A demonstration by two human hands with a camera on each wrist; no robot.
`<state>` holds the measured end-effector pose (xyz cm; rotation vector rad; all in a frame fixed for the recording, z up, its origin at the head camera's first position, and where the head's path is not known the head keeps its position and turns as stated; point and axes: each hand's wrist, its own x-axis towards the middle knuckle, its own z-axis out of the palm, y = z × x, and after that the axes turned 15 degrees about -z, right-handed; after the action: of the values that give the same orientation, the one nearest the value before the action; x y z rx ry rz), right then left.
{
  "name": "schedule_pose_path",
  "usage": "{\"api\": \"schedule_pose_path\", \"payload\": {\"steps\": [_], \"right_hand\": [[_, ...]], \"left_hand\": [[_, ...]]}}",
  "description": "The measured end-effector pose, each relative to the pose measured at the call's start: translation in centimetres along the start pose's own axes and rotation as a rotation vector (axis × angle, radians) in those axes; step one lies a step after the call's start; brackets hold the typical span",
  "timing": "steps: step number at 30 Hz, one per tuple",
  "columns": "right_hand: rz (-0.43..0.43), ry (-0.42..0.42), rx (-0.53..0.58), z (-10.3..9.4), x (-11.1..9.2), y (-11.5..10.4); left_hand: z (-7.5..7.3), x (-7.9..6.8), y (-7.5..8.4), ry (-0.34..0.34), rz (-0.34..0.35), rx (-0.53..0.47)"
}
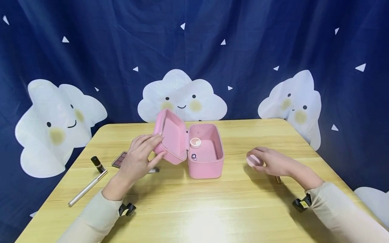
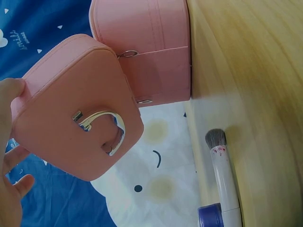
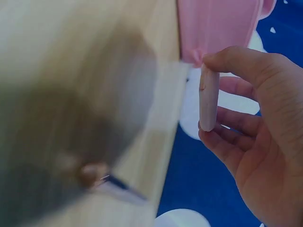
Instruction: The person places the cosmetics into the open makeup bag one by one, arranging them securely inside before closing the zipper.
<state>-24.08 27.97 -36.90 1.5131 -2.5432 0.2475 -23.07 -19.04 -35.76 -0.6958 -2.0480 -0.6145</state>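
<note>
A pink makeup case stands in the middle of the table, its lid (image 1: 173,135) swung to the left. My left hand (image 1: 138,157) grips the lid's left edge, fingers on its far side and thumb nearer. The case's base (image 1: 206,172) holds a small round compact (image 1: 195,143) and a little shiny-topped item (image 1: 193,157). To the right, above the table, my right hand (image 1: 275,162) pinches a pale pink powder puff (image 3: 209,101) between thumb and fingers. In the left wrist view the lid's outer face carries a carry handle (image 2: 116,127).
Left on the table (image 1: 170,212) lie a black-capped tube (image 1: 97,164), a slim silver tube (image 1: 88,188), an eyeshadow palette (image 1: 118,160) and a makeup brush (image 2: 225,179). A small gold-toned item (image 1: 278,179) lies beneath the right hand. Behind hangs a dark blue cloud-patterned curtain (image 1: 200,50).
</note>
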Motion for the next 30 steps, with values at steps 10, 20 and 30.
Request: {"api": "schedule_pose_path", "payload": {"steps": [10,20,30], "right_hand": [[-0.068,0.036,-0.028,-2.0,3.5,-0.5],[-0.123,0.057,-0.05,-3.9,7.1,-1.0],[-0.133,0.027,-0.044,-4.5,10.2,-1.5]], "left_hand": [[0.1,0.1,-0.1,0.001,0.003,-0.002],[0.1,0.1,0.1,-0.003,0.003,-0.003],[0.0,0.0,0.0,0.0,0.002,0.003]]}}
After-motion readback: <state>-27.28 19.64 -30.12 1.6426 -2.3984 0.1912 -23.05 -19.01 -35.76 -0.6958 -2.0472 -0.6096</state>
